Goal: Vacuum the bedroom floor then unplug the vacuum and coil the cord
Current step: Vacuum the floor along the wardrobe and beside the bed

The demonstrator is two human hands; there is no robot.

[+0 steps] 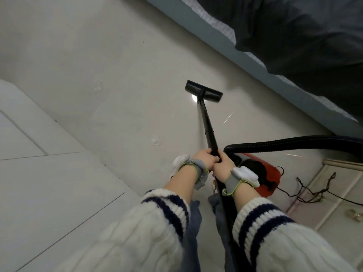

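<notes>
Fingers [213, 159] grip wand [208, 124] — nozzle [204, 91] on pale floor [117, 75] (beside bed [275, 79]).

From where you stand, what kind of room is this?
Most likely a bedroom: a bed with dark bedding runs along the pale floor, and white furniture stands opposite. Both hands hold a vacuum wand.

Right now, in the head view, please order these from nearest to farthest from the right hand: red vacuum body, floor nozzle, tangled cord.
From the right hand:
1. Red vacuum body, just right of it.
2. Tangled cord, farther right, by the low furniture.
3. Floor nozzle, far ahead, at the wand's end.
</notes>
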